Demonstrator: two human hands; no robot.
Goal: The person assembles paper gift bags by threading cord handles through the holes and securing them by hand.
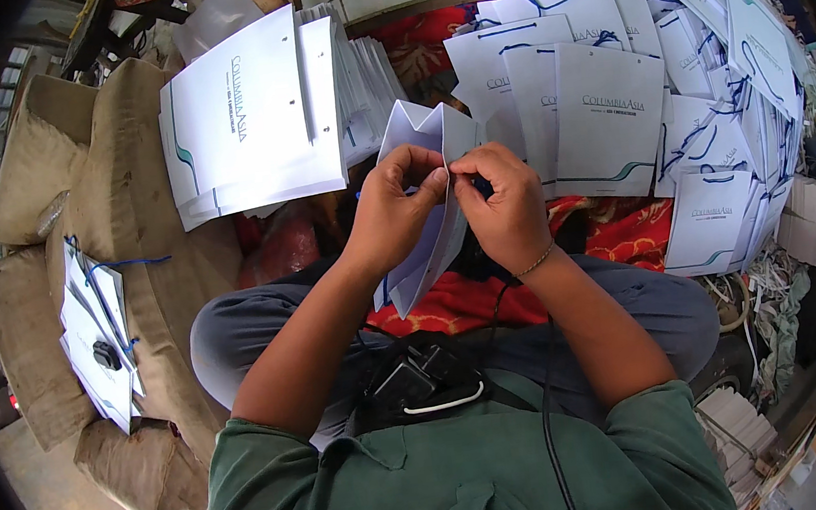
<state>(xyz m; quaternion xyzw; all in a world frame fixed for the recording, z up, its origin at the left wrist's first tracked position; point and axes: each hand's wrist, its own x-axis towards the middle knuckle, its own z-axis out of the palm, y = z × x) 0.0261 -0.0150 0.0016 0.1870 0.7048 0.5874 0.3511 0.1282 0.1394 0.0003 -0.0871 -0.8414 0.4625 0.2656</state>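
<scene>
Above my lap I hold a white paper bag [421, 131], standing partly open with its folded side showing. My left hand [392, 206] pinches the bag's rim edge between thumb and bent fingers. Close beside it, the fingertips of my right hand [505, 206] are pinched at the same edge. Whether a cord end lies between those fingertips is too small to tell. A bit of blue cord shows at the bag's lower left. To the left stands a stack of white printed bags [247, 122] with punched holes and no cords showing.
At the right, white bags with blue cord handles [611, 121] lie overlapping in a large pile. More corded bags [95, 336] rest on a brown cushion [120, 157], under a small black object [105, 355]. Red patterned cloth [616, 221] spreads beneath. A black device [422, 379] with cables sits at my lap.
</scene>
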